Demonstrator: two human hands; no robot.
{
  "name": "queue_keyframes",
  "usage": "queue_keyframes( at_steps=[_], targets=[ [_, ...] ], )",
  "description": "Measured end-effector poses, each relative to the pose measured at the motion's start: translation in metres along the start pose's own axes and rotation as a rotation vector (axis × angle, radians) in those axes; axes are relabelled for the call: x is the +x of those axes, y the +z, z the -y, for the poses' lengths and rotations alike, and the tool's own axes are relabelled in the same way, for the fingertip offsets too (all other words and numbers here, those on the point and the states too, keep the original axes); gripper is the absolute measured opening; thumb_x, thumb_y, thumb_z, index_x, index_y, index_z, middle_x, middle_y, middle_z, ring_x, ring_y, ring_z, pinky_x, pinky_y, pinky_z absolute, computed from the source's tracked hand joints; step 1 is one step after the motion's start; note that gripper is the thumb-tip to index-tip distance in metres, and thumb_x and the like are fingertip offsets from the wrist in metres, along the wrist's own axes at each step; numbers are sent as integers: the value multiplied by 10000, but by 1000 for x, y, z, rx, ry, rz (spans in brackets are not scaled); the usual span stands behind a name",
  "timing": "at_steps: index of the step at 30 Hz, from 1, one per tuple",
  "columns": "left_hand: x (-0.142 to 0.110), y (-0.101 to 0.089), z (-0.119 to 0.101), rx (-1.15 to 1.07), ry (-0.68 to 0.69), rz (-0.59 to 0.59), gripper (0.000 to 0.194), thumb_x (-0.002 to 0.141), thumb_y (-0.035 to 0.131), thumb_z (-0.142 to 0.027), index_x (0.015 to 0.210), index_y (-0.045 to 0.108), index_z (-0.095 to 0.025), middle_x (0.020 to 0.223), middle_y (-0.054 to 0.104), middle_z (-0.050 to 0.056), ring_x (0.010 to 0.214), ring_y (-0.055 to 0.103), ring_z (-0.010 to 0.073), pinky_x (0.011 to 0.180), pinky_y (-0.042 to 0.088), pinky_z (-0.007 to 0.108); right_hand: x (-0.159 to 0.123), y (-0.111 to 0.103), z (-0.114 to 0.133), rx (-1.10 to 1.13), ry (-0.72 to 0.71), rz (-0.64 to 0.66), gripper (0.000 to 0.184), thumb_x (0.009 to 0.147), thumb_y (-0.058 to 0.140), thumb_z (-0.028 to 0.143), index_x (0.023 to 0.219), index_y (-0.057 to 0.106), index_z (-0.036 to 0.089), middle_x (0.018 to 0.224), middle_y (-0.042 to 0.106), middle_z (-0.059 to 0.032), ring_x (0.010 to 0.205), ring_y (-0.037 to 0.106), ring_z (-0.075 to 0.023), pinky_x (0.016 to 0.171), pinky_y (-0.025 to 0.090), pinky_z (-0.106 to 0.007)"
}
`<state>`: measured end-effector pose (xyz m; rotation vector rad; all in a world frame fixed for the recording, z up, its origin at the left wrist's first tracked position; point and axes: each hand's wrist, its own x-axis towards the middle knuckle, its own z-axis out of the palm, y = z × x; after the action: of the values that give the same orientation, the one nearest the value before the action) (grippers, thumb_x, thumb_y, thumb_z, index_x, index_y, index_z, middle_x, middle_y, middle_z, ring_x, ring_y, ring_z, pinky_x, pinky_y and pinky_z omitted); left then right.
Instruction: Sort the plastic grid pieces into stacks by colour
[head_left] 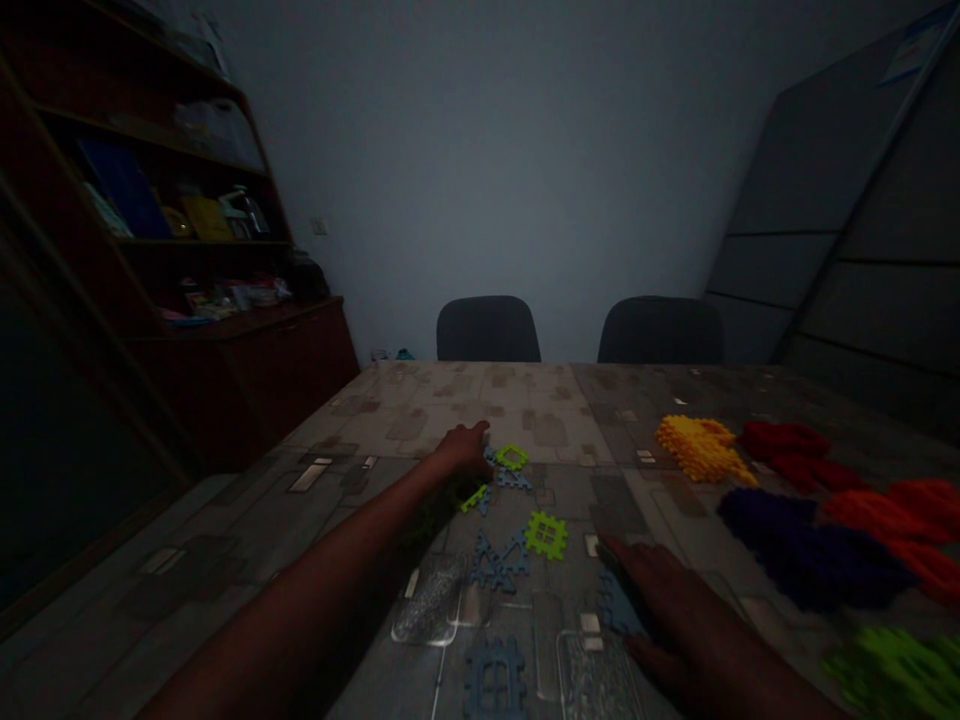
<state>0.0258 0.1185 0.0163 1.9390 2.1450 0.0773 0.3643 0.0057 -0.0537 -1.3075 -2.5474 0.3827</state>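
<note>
My left hand (463, 448) reaches out over the table, its fingers resting on loose puzzle pieces next to a green square frame piece (512, 457); the fingers look curled down, and what they grip is too dark to tell. My right hand (660, 600) lies flat and open on the table near me, covering part of a blue-grey piece (609, 605). Between the hands lie a green square lattice piece (547, 535), blue triangular pieces (495, 562) and a blue square piece (495, 678).
Sorted heaps lie at the right: yellow (701, 448), red (787, 445), orange (911, 520), dark purple (810, 550), green (900, 665). Two dark chairs (487, 328) stand at the table's far edge. A wooden shelf unit (172, 250) fills the left wall.
</note>
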Motion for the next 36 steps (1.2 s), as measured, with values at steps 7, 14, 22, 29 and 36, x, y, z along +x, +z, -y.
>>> queue_keyframes(
  at_steps=[7, 14, 22, 29, 36],
  targets=[
    [-12, -12, 4, -123, 130, 14, 426, 952, 661, -309, 1338, 520, -193, 1287, 587, 101, 1076, 630, 272, 908, 545, 485, 9, -29, 15, 53, 6, -26, 807, 754, 644, 199, 1521, 397, 240, 1391, 599, -132, 1236, 583, -326, 1029, 482, -511],
    [-77, -13, -39, -283, 554, 80, 964, 674, 840, -192, 1502, 347, -186, 1326, 561, 108, 1201, 550, 268, 1036, 442, 340, 13, -55, -8, -13, 68, -206, 776, 801, 611, 351, 1513, 393, 132, 1377, 593, -196, 1197, 605, -354, 996, 492, -508],
    [-122, 22, -89, -269, 1069, 374, 973, 652, 784, -118, 1507, 335, -237, 1329, 510, 110, 1238, 502, 313, 1057, 446, 424, 11, -74, -25, -58, 107, -245, 810, 826, 578, 417, 1532, 324, 111, 1280, 642, -221, 1153, 623, -369, 900, 533, -512],
    [-142, 10, -41, -450, 890, 105, 666, 841, 648, -58, 1419, 443, -318, 1419, 519, 64, 1314, 485, 250, 1119, 403, 426, 8, -78, 2, 2, 120, -135, 836, 790, 626, 335, 1534, 323, 105, 1396, 557, -234, 1232, 565, -370, 1020, 452, -550],
    [-180, 51, 11, -493, 721, -218, 386, 981, 482, -156, 1312, 517, -352, 1282, 617, 13, 1173, 595, 202, 992, 514, 366, -9, -61, 42, 124, 53, 93, 858, 787, 659, 235, 1563, 295, 239, 1482, 502, -130, 1329, 480, -309, 1104, 380, -494]
  ],
)
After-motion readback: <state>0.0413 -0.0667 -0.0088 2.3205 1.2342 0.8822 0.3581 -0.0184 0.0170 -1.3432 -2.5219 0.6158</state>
